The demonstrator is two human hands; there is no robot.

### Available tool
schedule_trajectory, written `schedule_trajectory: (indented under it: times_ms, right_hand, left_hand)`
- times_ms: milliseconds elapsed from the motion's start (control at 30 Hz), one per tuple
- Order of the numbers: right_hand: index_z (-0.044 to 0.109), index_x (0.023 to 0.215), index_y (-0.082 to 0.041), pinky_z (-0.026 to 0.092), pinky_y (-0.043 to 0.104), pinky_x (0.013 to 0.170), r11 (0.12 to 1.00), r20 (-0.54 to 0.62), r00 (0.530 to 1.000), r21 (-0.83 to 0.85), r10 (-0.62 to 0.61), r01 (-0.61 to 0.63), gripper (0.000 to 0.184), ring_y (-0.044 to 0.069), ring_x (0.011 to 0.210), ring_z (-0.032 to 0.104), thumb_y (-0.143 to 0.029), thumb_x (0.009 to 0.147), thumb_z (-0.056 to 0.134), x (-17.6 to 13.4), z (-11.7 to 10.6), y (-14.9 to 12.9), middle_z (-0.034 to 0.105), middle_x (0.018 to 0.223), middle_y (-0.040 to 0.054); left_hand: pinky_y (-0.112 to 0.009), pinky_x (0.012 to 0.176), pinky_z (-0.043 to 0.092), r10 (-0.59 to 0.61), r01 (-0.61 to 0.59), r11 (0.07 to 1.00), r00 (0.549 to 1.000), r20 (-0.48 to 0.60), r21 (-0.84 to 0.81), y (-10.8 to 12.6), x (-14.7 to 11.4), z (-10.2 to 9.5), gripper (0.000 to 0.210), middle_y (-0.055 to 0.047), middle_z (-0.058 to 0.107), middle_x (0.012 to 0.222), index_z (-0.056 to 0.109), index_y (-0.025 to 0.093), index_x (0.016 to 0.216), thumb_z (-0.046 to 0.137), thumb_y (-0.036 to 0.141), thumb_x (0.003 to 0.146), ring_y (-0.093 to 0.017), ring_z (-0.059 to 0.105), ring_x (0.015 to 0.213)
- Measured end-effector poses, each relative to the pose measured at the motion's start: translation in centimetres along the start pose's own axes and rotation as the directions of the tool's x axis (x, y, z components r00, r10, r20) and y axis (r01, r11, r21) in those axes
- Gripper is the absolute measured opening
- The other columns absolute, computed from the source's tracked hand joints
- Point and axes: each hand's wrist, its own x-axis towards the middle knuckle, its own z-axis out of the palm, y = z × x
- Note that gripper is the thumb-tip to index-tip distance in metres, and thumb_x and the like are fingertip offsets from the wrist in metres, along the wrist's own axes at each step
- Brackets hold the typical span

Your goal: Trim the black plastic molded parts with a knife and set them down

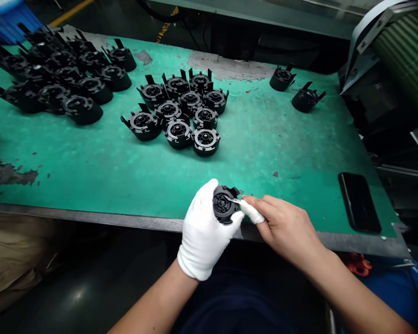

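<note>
While a round black part (224, 212) is held over the near edge of a green-topped table (264, 148), a slender metal-tipped tool (234, 201) is applied to its face, as seen in the head view. The part is gripped at its rim by the left hand (204, 227), which is covered by a white glove and curled around it, with the thumb at the near right side and the fingers at the far left. The tool is pinched between thumb and index finger of the right hand (287, 220); this hand is bare except for a white covering (252, 212) on the thumb. Whether the underside of the part is touched by the table cannot be told.

Beyond the hands, ten similar parts (205, 139) are clustered near the middle of the table, most with their ringed faces turned upward. A larger, crowded group (81, 109) is placed at the far left, near a blue container (17, 21). Two further parts (282, 79) are set apart at the far right. A dark phone (359, 202) is laid flat near the right-hand corner.
</note>
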Motion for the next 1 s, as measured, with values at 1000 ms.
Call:
schedule_trajectory:
  times_ms: [1000]
  right_hand:
    - [0.065,0.132,-0.023,0.059,0.038,0.089,0.941,0.261,0.945,0.32,-0.196,0.107,0.042,0.024,0.109,0.072,-0.017,0.097,0.044,0.3,-1.8,2.8,0.073,0.128,0.0059]
  left_hand:
    - [-0.043,0.115,0.047,0.124,-0.11,0.992,0.941,0.314,-0.064,-1.6,2.7,-2.5,0.08,-0.013,0.057,0.143,0.041,0.02,0.144,0.079,0.044,0.078,-0.028,0.057,0.133]
